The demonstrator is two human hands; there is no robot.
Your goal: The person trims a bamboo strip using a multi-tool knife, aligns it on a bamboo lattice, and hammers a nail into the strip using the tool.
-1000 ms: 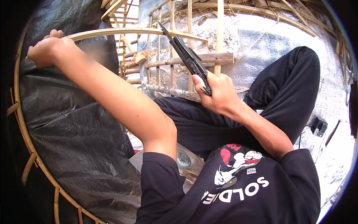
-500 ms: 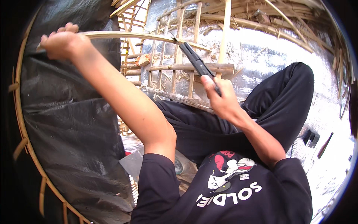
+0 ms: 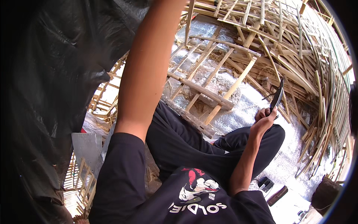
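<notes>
Only one of the hands is in shot here: the right hand (image 3: pixel 264 116) has its fingers curled snugly around the lower end of a black tool (image 3: pixel 276 98), so that grip's closed up and looks pretty solid. The tool points up and away, with a thin dark prong poking out to its left. It's just past the bent knee of the black trousers (image 3: pixel 182 153), over the right side of the silvery floor sheet (image 3: pixel 253 102); can't tell if the hand touches the knee. The left forearm (image 3: pixel 143 74) reaches up and runs off the top, so no clue how open that hand is or what it's got. Between the arms there's a ladder-like wooden frame (image 3: pixel 203 89) lying slantwise on the sheet, toward its left edge. A big messy pile of bamboo slats (image 3: pixel 309 63) runs along the sheet's far and right edges, right behind the tool. Down toward the near right part of the sheet sit a small black box (image 3: pixel 265 184) and, just beside it, a longish brown object (image 3: pixel 278 196). Off the left edge hangs a black tarp (image 3: pixel 56 93), with a grey panel (image 3: pixel 86 147) near its lower part.
</notes>
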